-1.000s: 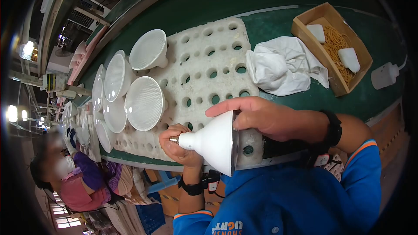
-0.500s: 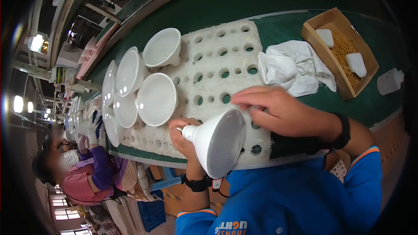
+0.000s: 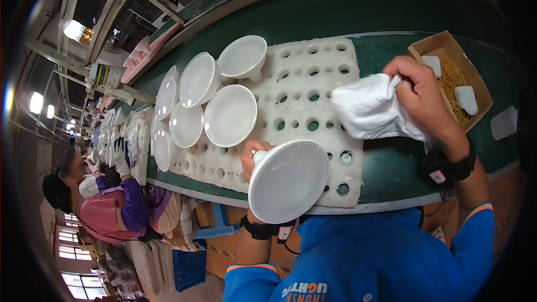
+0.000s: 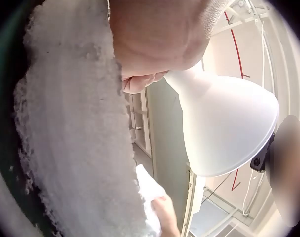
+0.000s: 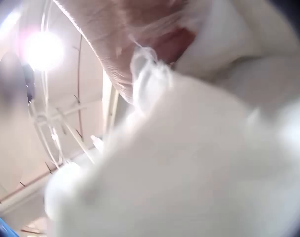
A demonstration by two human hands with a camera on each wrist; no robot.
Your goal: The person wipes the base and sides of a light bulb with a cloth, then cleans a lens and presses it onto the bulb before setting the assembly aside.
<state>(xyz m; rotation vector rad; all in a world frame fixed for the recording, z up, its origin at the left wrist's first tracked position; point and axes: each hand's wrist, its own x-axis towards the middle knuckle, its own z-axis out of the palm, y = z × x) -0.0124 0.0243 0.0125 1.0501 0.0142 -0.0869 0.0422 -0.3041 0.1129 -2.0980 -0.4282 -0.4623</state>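
Observation:
In the head view my left hand grips a white reflector lamp bulb by its narrow base end, partly hidden behind the bulb. The bulb's wide textured lens is tilted up, over the near edge of a foam board with rows of holes. The left wrist view shows the bulb's smooth white side beyond my palm. To the right, my right hand pinches a bunched white cloth and holds it up. That cloth fills much of the right wrist view.
Several similar bulbs stand lens-up on the board's left part. At the right are a wooden box of rubber bands with white pieces and a white object. Another person works at the left along the green table.
My right hand has left the bulb's rim, moved right and taken hold of the cloth, lifting it. The bulb's lens has turned upward toward the head camera, with my left hand still holding the base.

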